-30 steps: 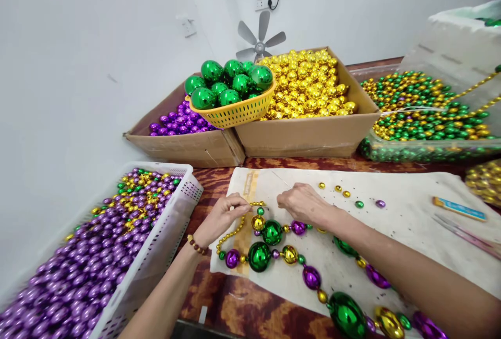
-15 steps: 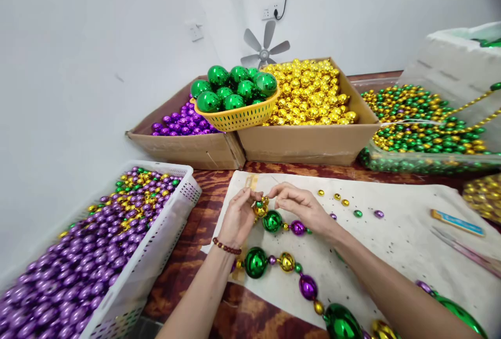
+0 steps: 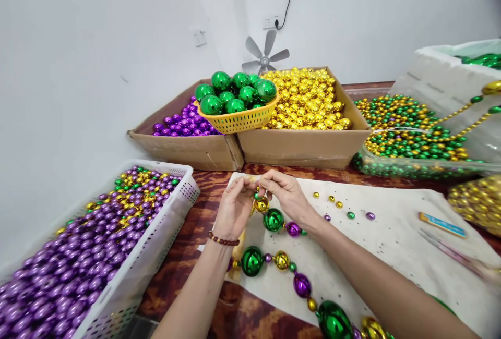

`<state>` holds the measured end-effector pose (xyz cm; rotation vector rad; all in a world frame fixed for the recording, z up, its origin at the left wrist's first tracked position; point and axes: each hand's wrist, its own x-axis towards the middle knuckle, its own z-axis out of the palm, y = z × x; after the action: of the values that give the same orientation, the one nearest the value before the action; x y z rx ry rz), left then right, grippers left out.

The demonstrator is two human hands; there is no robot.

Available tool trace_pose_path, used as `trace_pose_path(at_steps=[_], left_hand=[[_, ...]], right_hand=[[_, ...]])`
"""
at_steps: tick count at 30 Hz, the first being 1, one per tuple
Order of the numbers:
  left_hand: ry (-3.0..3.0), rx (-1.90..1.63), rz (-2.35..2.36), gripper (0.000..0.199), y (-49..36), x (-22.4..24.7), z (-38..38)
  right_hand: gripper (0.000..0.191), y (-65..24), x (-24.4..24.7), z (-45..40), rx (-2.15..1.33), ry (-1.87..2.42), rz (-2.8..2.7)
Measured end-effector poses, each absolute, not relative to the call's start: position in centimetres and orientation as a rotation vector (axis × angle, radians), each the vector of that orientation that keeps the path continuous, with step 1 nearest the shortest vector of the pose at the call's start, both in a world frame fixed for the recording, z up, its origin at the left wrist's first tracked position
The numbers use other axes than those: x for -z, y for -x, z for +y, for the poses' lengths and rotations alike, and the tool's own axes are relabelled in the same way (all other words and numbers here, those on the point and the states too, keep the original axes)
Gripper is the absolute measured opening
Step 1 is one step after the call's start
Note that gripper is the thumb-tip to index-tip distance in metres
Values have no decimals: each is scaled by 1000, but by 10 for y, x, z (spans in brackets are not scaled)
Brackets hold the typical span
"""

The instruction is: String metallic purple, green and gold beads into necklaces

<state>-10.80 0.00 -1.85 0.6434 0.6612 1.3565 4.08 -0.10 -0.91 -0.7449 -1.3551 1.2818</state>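
Note:
My left hand (image 3: 235,208), with a beaded bracelet at the wrist, pinches the end of a bead string close to a small green bead. Touching the same end, my right hand (image 3: 284,195) has its thumb and forefinger closed on a small gold bead or the string; fingers hide which. Below them hang a gold bead (image 3: 261,204), a large green bead (image 3: 273,220) and a purple bead (image 3: 293,229). Nearer me, the bead strand (image 3: 302,285) of green, gold and purple balls lies across the white cloth (image 3: 376,255).
Several loose small beads (image 3: 339,204) lie right of my hands, then a blue-and-orange box cutter (image 3: 442,224) and tweezers (image 3: 446,250). A white crate (image 3: 156,234) of beads stands left. Behind are cardboard boxes (image 3: 297,146), a yellow basket (image 3: 238,121) and a clear bin (image 3: 422,168).
My right hand has moved left, and its fingertips now meet my left hand's at the string end. The view has shifted slightly.

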Motion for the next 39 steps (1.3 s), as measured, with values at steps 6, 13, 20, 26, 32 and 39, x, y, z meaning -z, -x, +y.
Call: trace_pose_path(at_steps=[6, 13, 20, 26, 32, 39], left_hand=[[-763, -1360, 485, 9, 106, -40, 11], [-908, -1447, 416, 24, 113, -142, 16], [-1067, -1361, 395, 23, 95, -203, 2], [-1210, -1264, 370, 22, 89, -179, -12], [-1295, -1281, 463, 19, 86, -168, -17], [-1436, -1208, 557, 20, 82, -163, -17]], right_hand=[[17, -46, -57, 2, -1167, 614, -1494], [17, -61, -153, 1, -938, 461, -1563], [16, -85, -215, -8, -966, 354, -1416], [13, -96, -188, -21, -1116, 336, -1286], [13, -95, -176, -26, -1185, 404, -1264], [13, -92, -176, -26, -1248, 366, -1272]])
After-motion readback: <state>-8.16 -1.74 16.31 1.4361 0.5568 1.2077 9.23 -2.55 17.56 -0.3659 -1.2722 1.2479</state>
